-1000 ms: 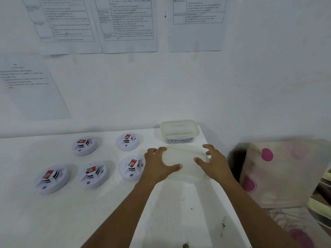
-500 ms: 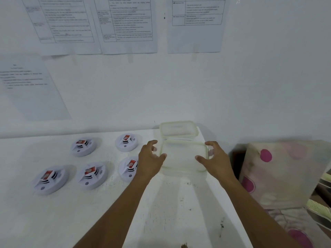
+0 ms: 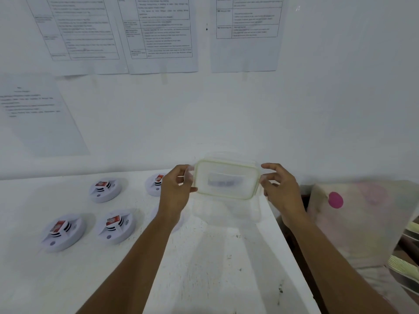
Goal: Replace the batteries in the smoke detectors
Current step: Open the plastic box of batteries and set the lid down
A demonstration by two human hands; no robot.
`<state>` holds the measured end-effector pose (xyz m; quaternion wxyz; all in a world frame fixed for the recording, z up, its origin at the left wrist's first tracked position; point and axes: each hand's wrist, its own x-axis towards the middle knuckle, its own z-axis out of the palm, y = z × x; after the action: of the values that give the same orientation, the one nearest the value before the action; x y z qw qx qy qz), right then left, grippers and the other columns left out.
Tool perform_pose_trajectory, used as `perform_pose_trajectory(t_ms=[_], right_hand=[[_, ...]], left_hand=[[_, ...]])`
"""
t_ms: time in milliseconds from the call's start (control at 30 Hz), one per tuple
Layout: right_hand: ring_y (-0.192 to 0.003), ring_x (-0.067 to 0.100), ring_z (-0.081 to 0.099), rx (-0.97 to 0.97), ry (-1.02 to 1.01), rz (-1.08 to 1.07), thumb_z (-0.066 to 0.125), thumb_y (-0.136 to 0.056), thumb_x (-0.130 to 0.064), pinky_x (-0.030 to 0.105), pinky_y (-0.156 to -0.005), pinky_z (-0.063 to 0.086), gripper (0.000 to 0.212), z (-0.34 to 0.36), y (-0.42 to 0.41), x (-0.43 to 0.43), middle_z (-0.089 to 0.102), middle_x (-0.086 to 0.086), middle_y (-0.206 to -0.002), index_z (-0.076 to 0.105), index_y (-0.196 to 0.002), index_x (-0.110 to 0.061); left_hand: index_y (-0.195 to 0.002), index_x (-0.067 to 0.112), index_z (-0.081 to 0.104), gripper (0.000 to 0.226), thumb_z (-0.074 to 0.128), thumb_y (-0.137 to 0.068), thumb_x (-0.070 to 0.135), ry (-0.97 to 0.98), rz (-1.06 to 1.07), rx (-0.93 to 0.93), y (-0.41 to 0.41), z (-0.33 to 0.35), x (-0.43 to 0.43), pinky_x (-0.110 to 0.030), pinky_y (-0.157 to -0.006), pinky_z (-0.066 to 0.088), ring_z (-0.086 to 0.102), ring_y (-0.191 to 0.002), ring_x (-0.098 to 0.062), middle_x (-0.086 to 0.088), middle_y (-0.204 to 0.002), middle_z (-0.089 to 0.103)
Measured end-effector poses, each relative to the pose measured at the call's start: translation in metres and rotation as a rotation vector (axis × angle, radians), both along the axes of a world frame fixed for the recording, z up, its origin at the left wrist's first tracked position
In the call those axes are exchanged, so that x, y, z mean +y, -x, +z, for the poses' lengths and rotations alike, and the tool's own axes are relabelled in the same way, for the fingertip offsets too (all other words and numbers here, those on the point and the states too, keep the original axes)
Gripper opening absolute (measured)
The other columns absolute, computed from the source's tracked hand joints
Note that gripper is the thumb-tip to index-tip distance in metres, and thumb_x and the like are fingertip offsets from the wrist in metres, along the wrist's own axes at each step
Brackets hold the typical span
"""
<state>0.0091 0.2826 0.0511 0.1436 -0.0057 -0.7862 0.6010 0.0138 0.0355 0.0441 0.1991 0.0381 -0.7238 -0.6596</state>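
Both my hands hold a translucent plastic lid (image 3: 226, 180) with a pale green rim, lifted above the white table (image 3: 204, 268) near its far right corner. My left hand (image 3: 176, 191) grips its left edge and my right hand (image 3: 278, 189) its right edge. A dark blurred shape shows through the lid. Just below it a clear plastic container (image 3: 226, 211) stands on the table. Several white round smoke detectors with red-labelled batteries lie to the left, among them one (image 3: 116, 225) near my left forearm, one (image 3: 63, 230) further left and one (image 3: 104, 189) behind.
Printed sheets (image 3: 158, 30) hang on the white wall behind the table. Past the table's right edge lies a pale cushion with pink dots (image 3: 362, 211), and striped fabric (image 3: 403, 266) shows at the far right.
My hands closed on the lid of the near container and raised it up and away from me; it now covers the view of the far container.
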Motion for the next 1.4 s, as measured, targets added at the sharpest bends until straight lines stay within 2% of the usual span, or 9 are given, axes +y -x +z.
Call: perform_pose_trajectory(t_ms=[200,367,500,633,767,867,967,1167,1400], right_hand=[[-0.083,0.027,0.068,-0.077,0.397,0.117,0.056,-0.094,-0.009,0.039,-0.079,0.059,0.017,0.002,0.002,0.0,0.064,0.01,-0.083,0.065,-0.107,-0.014],[-0.085,0.022,0.066,-0.086,0.247,0.116,0.067,-0.085,0.001,0.036,-0.08,0.058,0.035,-0.019,0.001,-0.005,0.063,0.004,-0.081,0.064,-0.109,-0.024],[-0.078,0.022,0.068,-0.12,0.133,0.126,0.071,-0.081,-0.001,0.038,-0.084,0.055,0.044,-0.028,-0.003,0.001,0.063,-0.005,-0.086,0.062,-0.108,-0.035],[-0.078,0.015,0.066,-0.078,-0.03,0.085,0.066,-0.087,-0.005,0.023,-0.069,0.046,0.045,-0.033,-0.007,-0.001,0.064,-0.012,-0.099,0.057,-0.116,-0.038],[-0.09,0.015,0.064,-0.144,-0.16,-0.059,0.07,-0.086,-0.014,0.032,-0.081,0.054,0.045,-0.047,-0.005,0.004,0.061,-0.003,-0.111,0.053,-0.125,-0.028],[-0.085,0.022,0.067,-0.351,-0.156,-0.004,0.072,-0.085,-0.02,0.042,-0.083,0.058,0.045,-0.06,-0.009,0.008,0.067,0.001,-0.099,0.053,-0.126,-0.023],[-0.071,0.023,0.071,-0.339,-0.183,-0.015,0.067,-0.083,-0.011,0.045,-0.077,0.06,0.04,-0.055,-0.012,0.014,0.071,0.003,-0.083,0.058,-0.121,-0.018],[-0.061,0.013,0.066,-0.34,-0.363,0.047,0.067,-0.083,-0.01,0.017,-0.05,0.049,0.029,-0.028,-0.017,0.04,0.072,0.001,-0.073,0.059,-0.108,-0.022],[-0.066,0.018,0.07,-0.298,-0.201,0.115,0.066,-0.084,-0.003,0.022,-0.058,0.052,0.022,-0.003,-0.018,0.053,0.074,0.008,-0.076,0.063,-0.1,-0.019]], left_hand=[[-0.104,-0.009,0.064,0.021,0.048,-0.097,0.003,-0.339,-0.091,-0.038,-0.002,0.007,-0.003,-0.032,-0.086,0.057,0.062,-0.093,-0.019,-0.01,-0.093,0.065],[-0.111,0.012,0.066,0.029,0.07,-0.084,0.001,-0.195,-0.022,-0.218,-0.005,-0.01,0.0,-0.03,-0.091,0.048,0.061,-0.104,-0.013,0.006,-0.103,0.062],[-0.112,0.007,0.063,0.036,0.07,-0.079,-0.006,-0.365,-0.188,-0.353,-0.006,-0.018,-0.013,-0.032,-0.081,0.054,0.066,-0.096,-0.028,-0.027,-0.111,0.064],[-0.114,0.002,0.059,0.031,0.061,-0.086,-0.01,-0.345,-0.222,-0.385,-0.009,-0.018,-0.022,-0.039,-0.081,0.056,0.071,-0.086,-0.032,-0.024,-0.105,0.069],[-0.113,0.003,0.059,0.028,0.059,-0.088,-0.01,-0.355,-0.156,-0.348,-0.013,-0.02,-0.032,-0.038,-0.076,0.057,0.07,-0.086,-0.035,-0.022,-0.102,0.069],[-0.114,0.002,0.06,0.029,0.059,-0.087,-0.01,-0.35,-0.099,-0.31,-0.014,-0.022,-0.04,-0.039,-0.076,0.058,0.07,-0.086,-0.035,-0.021,-0.102,0.071],[-0.112,0.003,0.061,0.03,0.061,-0.085,-0.012,-0.353,-0.051,-0.266,-0.014,-0.019,-0.044,-0.034,-0.07,0.059,0.07,-0.084,-0.032,-0.018,-0.099,0.072],[-0.111,0.005,0.06,0.029,0.06,-0.087,-0.012,-0.362,-0.019,-0.236,-0.012,-0.021,-0.044,-0.033,-0.068,0.059,0.07,-0.081,-0.03,-0.017,-0.097,0.071],[-0.112,0.002,0.059,0.035,0.055,-0.084,-0.019,-0.423,-0.083,-0.316,-0.013,-0.038,-0.022,-0.036,-0.07,0.056,0.066,-0.079,-0.033,-0.021,-0.096,0.068]])
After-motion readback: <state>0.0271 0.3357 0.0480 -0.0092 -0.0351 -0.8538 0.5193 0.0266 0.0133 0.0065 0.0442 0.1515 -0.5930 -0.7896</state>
